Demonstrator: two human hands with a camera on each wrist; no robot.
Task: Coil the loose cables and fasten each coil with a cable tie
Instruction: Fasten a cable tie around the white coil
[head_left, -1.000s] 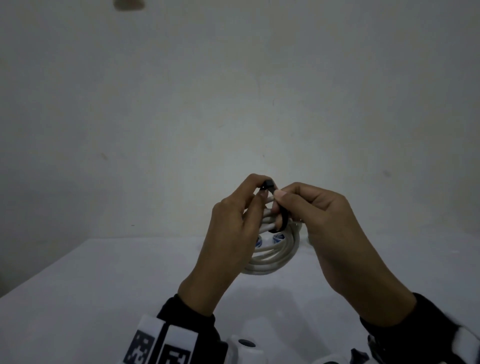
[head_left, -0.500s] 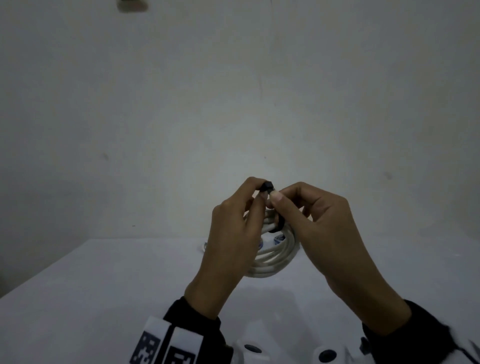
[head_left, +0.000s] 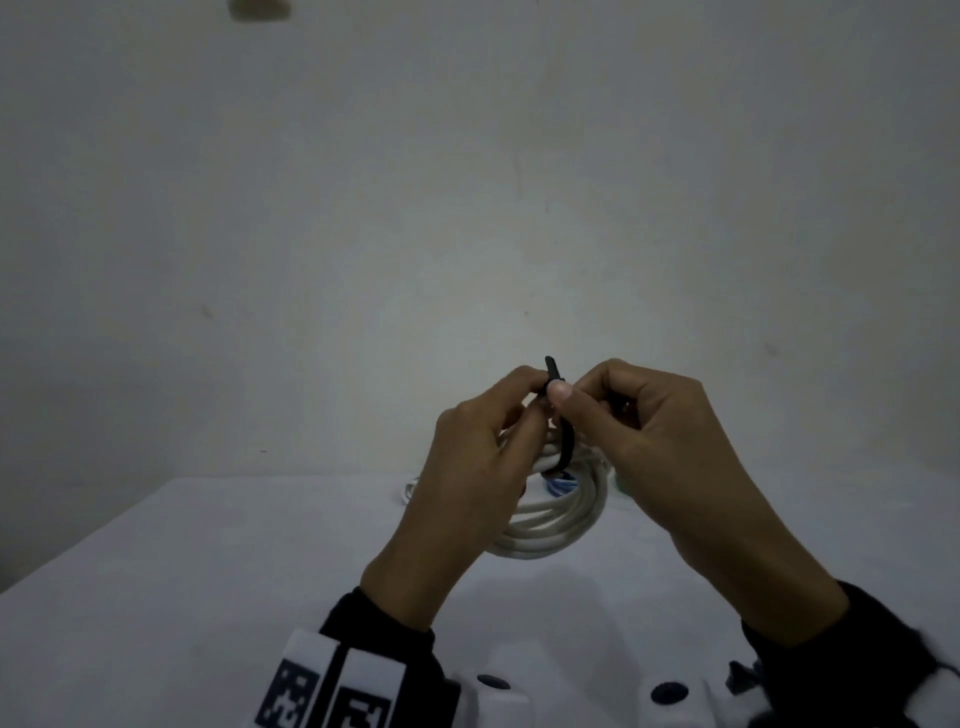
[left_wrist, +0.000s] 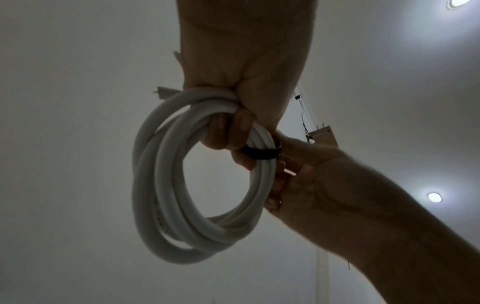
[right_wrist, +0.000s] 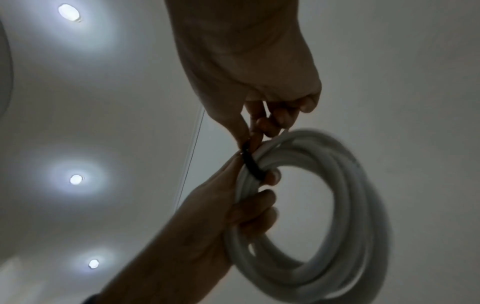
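A white cable coil (head_left: 561, 525) hangs in the air above the table, held upright between both hands. My left hand (head_left: 532, 387) has its fingers curled through the coil (left_wrist: 161, 185) and grips the bundled turns. A black cable tie (head_left: 565, 441) wraps round those turns beside the left fingers. Its end sticks up above the fingertips. My right hand (head_left: 562, 391) pinches the tie near its top between thumb and forefinger. In the right wrist view the tie (right_wrist: 250, 162) runs across the coil (right_wrist: 350, 205) just under the right fingers (right_wrist: 244, 127).
The white table (head_left: 208, 571) runs to a plain wall behind. Small items lie on it behind the coil: a white piece (head_left: 410, 488), something blue (head_left: 561, 483) and something green (head_left: 621, 486). Ceiling lights show in the wrist views.
The tie's end now pokes up above the fingertips, where before only its black head showed. The right thumb has moved onto the tie. The coil stays in the left hand.
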